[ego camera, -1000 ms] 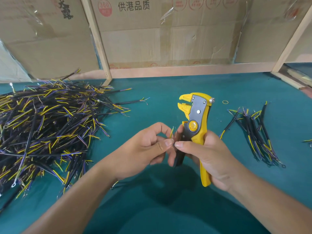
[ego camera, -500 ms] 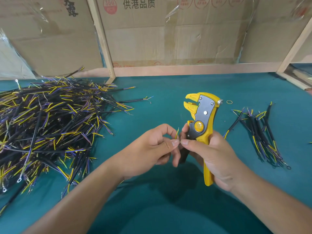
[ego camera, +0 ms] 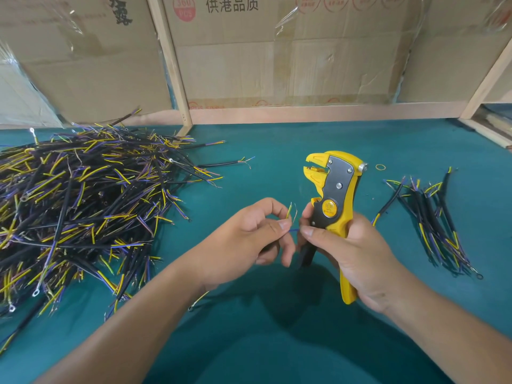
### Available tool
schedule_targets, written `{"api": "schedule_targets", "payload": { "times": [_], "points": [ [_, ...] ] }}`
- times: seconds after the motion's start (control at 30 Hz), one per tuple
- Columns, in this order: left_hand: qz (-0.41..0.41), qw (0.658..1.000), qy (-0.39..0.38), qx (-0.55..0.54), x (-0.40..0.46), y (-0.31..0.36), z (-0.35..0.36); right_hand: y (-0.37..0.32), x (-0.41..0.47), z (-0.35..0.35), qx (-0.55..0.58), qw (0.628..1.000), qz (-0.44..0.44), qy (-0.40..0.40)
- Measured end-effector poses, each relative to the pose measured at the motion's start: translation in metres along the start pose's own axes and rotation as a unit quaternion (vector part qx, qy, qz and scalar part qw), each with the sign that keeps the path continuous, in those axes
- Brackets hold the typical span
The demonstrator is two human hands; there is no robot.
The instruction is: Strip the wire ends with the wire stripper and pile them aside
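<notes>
Both hands (ego camera: 291, 239) hiding wire's (ego camera: 289, 211) middle

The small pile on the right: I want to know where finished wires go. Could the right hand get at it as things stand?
Probably yes. The small pile lies just beside the right hand with only bare mat between. But that hand grips the stripper, so it would reach with the tool in hand.
</notes>
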State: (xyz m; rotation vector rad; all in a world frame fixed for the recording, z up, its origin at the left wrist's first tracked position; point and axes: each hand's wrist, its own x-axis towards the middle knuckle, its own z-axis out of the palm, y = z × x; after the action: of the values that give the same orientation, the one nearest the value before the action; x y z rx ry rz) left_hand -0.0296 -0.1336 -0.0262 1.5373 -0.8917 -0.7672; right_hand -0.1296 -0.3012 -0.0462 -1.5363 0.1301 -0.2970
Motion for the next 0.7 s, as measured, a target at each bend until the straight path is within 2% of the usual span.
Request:
{"api": "schedule_targets", "payload": {
  "times": [0.7],
  "points": [
    [0.018,0.997,0.023,-0.065,0.0006,-0.0036,-0.0081,-0.0012,-0.0010,-0.0007,-0.047,0.998,-0.032,-0.011]
  ]
}}
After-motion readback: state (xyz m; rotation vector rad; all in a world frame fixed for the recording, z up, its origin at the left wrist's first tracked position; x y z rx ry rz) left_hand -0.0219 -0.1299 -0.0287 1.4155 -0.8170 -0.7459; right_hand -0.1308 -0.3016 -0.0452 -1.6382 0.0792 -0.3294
